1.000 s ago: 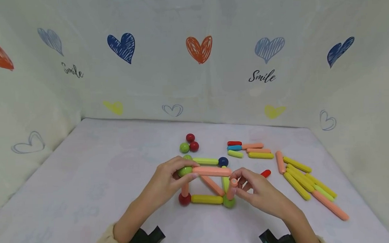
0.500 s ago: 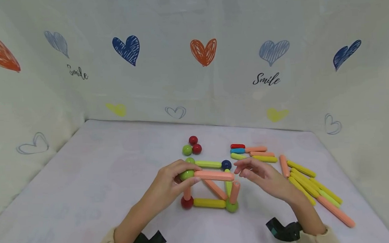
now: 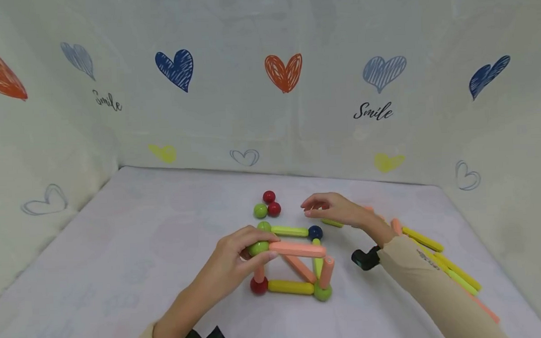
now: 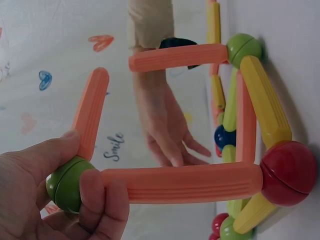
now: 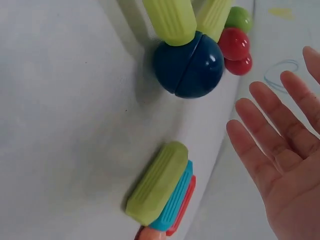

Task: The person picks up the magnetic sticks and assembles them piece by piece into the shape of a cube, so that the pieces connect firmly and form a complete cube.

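Observation:
In the head view my left hand [image 3: 235,255] grips a green ball [image 4: 67,185] between thumb and fingers. From that ball an orange-pink rod [image 3: 297,249] sticks out to the right, and another pink rod [image 4: 182,185] runs down to a red ball [image 3: 258,286]. The base below joins this red ball, a yellow rod [image 3: 291,287], a green ball [image 3: 322,291], a dark blue ball [image 3: 315,232] and light green rods. A pink rod [image 3: 327,272] rises from the front right green ball. My right hand [image 3: 336,209] hovers past the blue ball, fingers extended, holding nothing.
Two red balls and a green ball [image 3: 260,210] sit together behind the frame. Short light green, blue [image 5: 175,200] and red rods lie below my right hand. Yellow rods [image 3: 422,239] and pink ones spread to the right, partly behind my right sleeve [image 3: 435,282].
My right hand has let go of the upright pink rod and moved away, up and toward the back of the table. My left hand keeps its hold on the green ball.

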The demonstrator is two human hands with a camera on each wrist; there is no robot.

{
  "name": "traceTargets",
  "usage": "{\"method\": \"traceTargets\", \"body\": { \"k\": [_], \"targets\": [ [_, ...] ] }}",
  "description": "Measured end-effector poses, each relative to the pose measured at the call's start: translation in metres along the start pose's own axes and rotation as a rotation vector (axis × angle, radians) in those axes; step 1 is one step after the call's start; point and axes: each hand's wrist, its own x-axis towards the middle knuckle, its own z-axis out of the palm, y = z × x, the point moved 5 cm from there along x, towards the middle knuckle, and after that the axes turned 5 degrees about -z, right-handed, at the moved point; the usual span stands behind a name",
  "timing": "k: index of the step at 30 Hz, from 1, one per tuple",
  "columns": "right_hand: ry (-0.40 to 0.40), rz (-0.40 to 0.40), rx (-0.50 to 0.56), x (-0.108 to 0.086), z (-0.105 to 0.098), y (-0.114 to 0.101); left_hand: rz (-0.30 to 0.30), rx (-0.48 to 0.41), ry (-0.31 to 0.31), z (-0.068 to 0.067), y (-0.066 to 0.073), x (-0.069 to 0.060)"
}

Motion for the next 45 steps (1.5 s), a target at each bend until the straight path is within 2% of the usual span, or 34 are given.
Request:
{"method": "traceTargets", "body": {
  "k": [3, 7, 14, 17, 28, 39, 43, 45],
  "targets": [
    [-0.033, -0.04, -0.024, 0.021, 0.007, 0.001, 0.012, -0.011, -0.005, 0.0, 0.001, 0.0],
    [-0.028, -0.075, -0.043, 0.047, 0.013, -0.001, 0.027, -0.006, 0.007, -0.001, 0.002, -0.001],
    [-0.053, 0.049, -0.071, 0.073, 0.025, 0.008, 0.021, 0.004, 0.003, -0.001, 0.003, 0.001],
    [-0.061, 0.067, -0.086, 0.078, 0.027, 0.01, 0.022, 0.001, 0.001, -0.001, 0.003, 0.001],
    [-0.149, 0.096, -0.136, 0.081, 0.032, 0.0, 0.02, 0.0, -0.002, -0.001, 0.003, 0.002],
    [-0.168, 0.093, -0.193, 0.081, 0.035, -0.003, 0.009, -0.004, -0.008, -0.001, 0.001, 0.002],
    [-0.167, 0.082, -0.198, 0.076, 0.025, -0.007, 0.011, 0.002, 0.0, -0.001, 0.001, 0.001],
    [-0.15, 0.083, -0.163, 0.069, 0.017, -0.012, 0.013, 0.006, 0.005, -0.002, 0.0, 0.001]
  ]
}}
